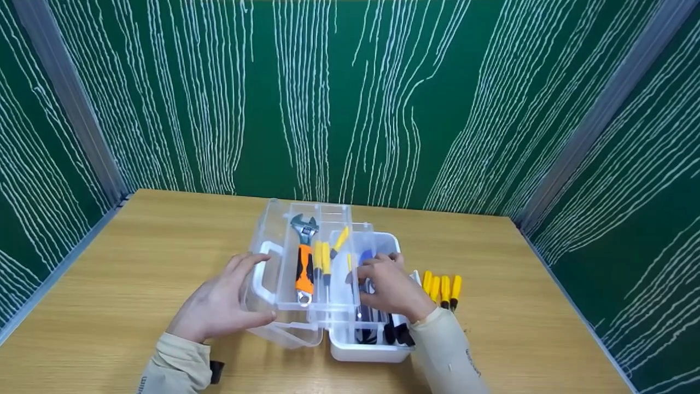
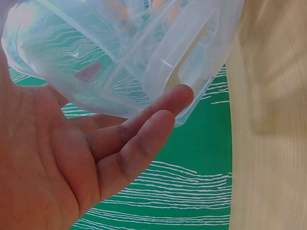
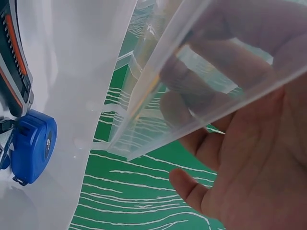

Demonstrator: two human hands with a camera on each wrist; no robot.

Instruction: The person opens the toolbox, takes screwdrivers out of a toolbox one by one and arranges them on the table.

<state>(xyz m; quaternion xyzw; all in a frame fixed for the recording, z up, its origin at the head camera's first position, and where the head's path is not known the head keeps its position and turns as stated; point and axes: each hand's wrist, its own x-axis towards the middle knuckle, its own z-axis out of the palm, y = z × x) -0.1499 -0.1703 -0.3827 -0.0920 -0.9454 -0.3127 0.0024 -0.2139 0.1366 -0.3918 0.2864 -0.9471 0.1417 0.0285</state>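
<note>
A clear plastic toolbox with a white base (image 1: 369, 354) stands on the table with its lid swung to the left. My left hand (image 1: 221, 301) rests against the clear lid (image 2: 91, 100), fingers spread near its white handle (image 1: 263, 273). My right hand (image 1: 391, 284) reaches into the clear tray (image 3: 144, 139) at the box's right side, its fingertips beside a small yellow-and-dark piece; its grip is partly hidden. The raised tray holds an orange-handled adjustable wrench (image 1: 305, 268) and several yellow-handled screwdrivers (image 1: 326, 260). In the base lie a blue tape measure (image 3: 34, 147) and a utility knife (image 3: 15, 62).
Several yellow-handled screwdrivers (image 1: 445, 287) lie on the wooden table (image 1: 503, 328) just right of the box. Black items (image 1: 402, 334) sit in the base's near end. Green walls (image 1: 262, 109) with white lines enclose the table's back and sides.
</note>
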